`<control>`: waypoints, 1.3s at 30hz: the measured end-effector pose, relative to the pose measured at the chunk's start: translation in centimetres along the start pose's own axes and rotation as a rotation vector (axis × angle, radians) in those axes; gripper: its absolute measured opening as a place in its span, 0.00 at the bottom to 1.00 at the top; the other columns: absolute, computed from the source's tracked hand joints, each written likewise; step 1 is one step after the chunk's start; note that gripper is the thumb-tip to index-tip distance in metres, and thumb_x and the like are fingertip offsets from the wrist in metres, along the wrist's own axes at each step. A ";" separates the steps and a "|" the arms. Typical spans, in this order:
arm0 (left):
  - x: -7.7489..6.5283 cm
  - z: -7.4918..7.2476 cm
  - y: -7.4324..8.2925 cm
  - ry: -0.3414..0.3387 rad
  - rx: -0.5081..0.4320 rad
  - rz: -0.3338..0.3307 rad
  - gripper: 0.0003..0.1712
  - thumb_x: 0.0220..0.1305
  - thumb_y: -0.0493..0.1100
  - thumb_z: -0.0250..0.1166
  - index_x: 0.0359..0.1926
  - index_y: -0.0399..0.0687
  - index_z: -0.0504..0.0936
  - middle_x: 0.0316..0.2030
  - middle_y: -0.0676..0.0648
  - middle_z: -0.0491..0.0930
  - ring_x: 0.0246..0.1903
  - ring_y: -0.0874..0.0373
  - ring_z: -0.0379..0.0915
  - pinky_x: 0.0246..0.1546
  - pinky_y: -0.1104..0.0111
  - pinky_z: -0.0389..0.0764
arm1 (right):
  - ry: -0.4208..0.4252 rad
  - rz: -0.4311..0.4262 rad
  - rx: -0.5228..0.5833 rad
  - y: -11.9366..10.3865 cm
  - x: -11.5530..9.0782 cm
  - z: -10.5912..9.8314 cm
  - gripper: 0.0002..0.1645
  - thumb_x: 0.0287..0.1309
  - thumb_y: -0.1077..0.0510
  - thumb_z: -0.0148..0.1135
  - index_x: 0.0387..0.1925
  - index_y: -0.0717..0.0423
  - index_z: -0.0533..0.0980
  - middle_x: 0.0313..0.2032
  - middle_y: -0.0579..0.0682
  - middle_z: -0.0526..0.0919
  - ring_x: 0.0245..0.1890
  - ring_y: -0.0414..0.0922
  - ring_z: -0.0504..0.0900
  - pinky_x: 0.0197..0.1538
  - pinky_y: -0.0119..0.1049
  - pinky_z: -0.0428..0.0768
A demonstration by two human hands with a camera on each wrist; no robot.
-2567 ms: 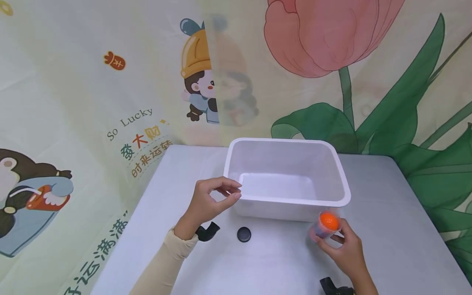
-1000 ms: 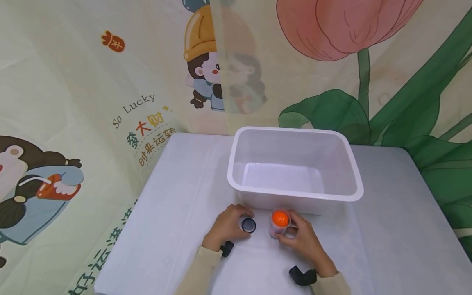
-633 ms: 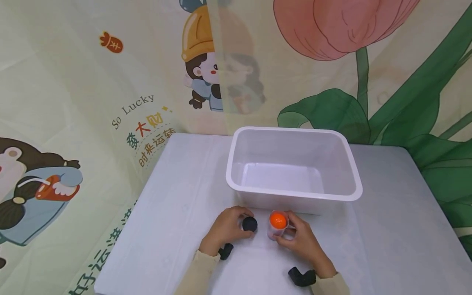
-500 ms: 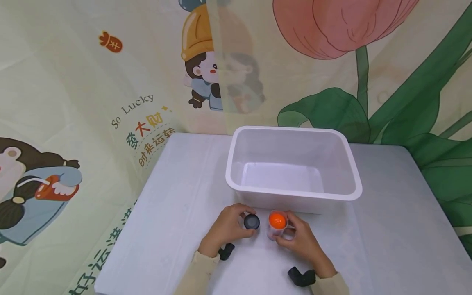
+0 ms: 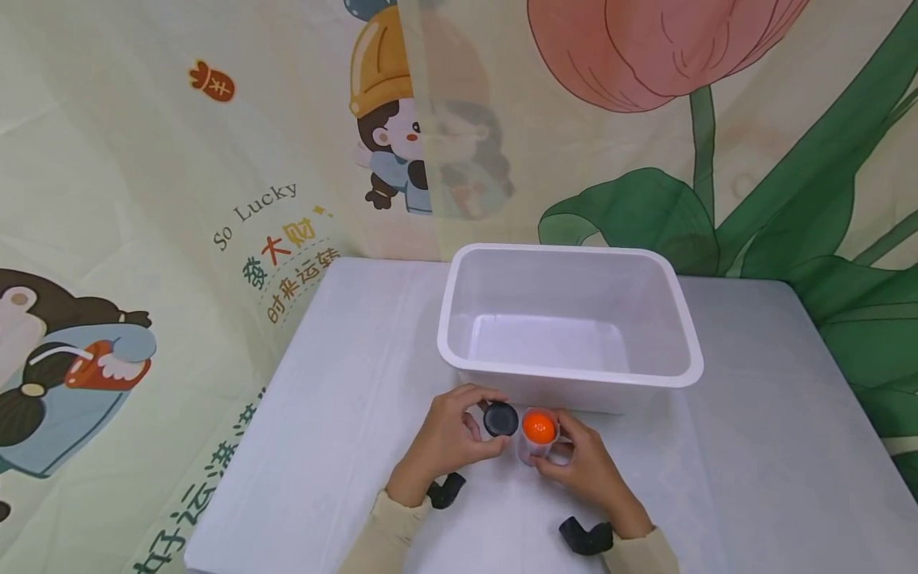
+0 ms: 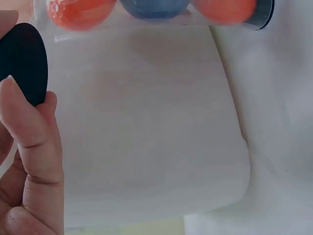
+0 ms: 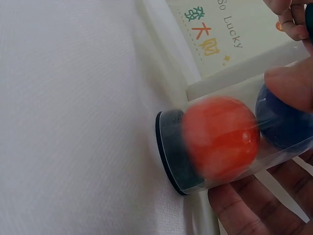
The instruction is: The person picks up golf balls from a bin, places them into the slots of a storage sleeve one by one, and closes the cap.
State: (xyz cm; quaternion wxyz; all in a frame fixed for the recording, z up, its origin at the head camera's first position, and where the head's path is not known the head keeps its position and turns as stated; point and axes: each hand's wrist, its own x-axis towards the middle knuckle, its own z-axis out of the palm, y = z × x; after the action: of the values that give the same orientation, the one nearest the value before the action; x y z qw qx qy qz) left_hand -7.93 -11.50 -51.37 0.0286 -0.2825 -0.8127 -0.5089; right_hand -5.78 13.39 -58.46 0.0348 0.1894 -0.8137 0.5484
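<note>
My left hand (image 5: 452, 434) pinches a round black cap (image 5: 500, 418) at its edge, thumb and fingertips on opposite sides. Close beside it, my right hand (image 5: 591, 462) grips a clear plastic tube (image 5: 531, 454) whose top end is uncovered, with an orange ball (image 5: 539, 427) showing at the mouth. In the left wrist view the tube holds an orange ball (image 6: 80, 12), a blue ball (image 6: 154, 7) and another orange ball (image 6: 225, 10) in a row. A black cap (image 7: 172, 154) closes the tube's lower end in the right wrist view.
A white plastic bin (image 5: 570, 375) stands just behind both hands on the white-covered table (image 5: 337, 414). Black wrist mounts (image 5: 586, 536) show near the wrists. A printed curtain (image 5: 287, 135) hangs behind the table.
The left hand has picked the black cap up off the table and brought it right beside the tube's mouth. Earlier, the right hand moved the tube leftward; lately it has hardly moved.
</note>
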 end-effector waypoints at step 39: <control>1.5 2.6 1.9 -0.009 -0.022 0.195 0.36 0.52 0.37 0.87 0.63 0.38 0.85 0.57 0.42 0.88 0.58 0.53 0.83 0.59 0.66 0.85 | 0.016 -0.055 0.001 0.1 -0.6 0.2 0.36 0.47 0.71 0.86 0.58 0.60 0.78 0.52 0.54 0.87 0.51 0.44 0.88 0.49 0.39 0.90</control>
State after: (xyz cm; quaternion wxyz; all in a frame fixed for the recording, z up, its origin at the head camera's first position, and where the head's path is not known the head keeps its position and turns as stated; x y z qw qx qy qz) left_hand -7.62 -8.04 -50.56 0.0714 -0.3628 -0.7758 -0.5112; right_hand -5.18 13.37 -58.81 0.0563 0.2076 -0.8075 0.5493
